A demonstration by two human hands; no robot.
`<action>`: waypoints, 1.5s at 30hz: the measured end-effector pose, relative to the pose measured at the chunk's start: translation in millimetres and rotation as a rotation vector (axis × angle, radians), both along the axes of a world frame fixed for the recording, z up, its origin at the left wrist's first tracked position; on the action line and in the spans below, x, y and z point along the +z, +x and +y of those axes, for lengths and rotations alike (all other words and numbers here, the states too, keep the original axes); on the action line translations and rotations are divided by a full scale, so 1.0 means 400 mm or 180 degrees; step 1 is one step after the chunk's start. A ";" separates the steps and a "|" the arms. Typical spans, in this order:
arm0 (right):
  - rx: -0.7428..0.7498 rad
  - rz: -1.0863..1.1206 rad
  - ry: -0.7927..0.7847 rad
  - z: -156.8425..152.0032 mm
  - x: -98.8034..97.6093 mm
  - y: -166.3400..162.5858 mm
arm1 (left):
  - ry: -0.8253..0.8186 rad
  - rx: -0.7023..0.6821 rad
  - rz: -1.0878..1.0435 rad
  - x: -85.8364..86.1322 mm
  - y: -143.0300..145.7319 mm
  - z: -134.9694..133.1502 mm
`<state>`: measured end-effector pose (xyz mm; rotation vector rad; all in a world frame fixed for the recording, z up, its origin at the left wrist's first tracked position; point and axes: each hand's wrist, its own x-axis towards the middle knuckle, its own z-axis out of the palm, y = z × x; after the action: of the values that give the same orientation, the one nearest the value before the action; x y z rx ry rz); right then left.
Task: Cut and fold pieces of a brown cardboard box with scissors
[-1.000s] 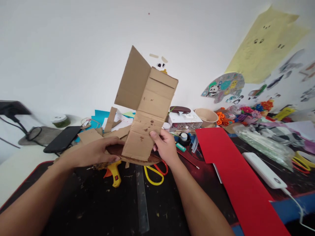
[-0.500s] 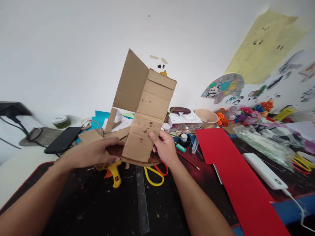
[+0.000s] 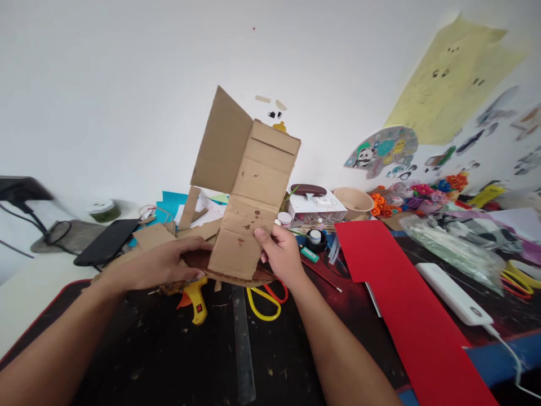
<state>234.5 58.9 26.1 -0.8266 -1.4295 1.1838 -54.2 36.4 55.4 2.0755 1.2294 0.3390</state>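
A creased brown cardboard piece [image 3: 249, 180] with dark spots stands upright, one flap bent back at its upper left. My right hand [image 3: 282, 254] pinches its lower right edge, thumb on the front. A flat dark brown cardboard base [image 3: 198, 259] lies under its bottom edge, and my left hand [image 3: 158, 262] grips that base from the left, fingers curled over it. Both are held just above the black mat [image 3: 160, 349].
Under the cardboard lie a yellow glue gun [image 3: 195, 296], yellow-and-red scissors [image 3: 266, 296] and a clear ruler [image 3: 244, 344]. A red paper sheet [image 3: 406, 304], a white power bank [image 3: 454, 293], a black phone [image 3: 105, 241], cardboard scraps and craft supplies crowd the desk.
The upright cardboard has shifted slightly left and tilted a little with my hands; both grips are unchanged.
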 end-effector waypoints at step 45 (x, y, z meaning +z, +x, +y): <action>-0.0015 0.0015 0.0113 0.004 -0.008 -0.004 | -0.0036 -0.0055 -0.0175 -0.002 0.003 -0.001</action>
<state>233.1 60.4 23.0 -0.8015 -1.4400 1.1530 -53.1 35.9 54.7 2.0524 1.1778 0.3779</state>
